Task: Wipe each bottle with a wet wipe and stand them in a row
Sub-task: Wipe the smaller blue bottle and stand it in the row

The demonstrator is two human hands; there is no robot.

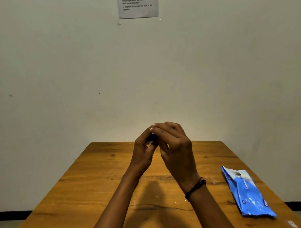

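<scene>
Head view. Clasped at frame centre, above far edge of counter [103, 182]: small blue object [151, 137], probably a bottle, left hand [143, 150] and right hand [176, 149] both curled round it. Long axis hidden. Wet-wipe pack [246, 193] lying lower right, nearer right hand, well apart.

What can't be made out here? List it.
Head view only.
Blue thing: the left hand grips it and the right hand covers it, so its shape is hidden.
What the right hand holds, if anything: hidden by its own fingers.
Sheet on the wall: its top is cut off by the frame edge and its print is blurred.
Pack: print too small to read.
Table: near end cut off by the bottom edge.
</scene>
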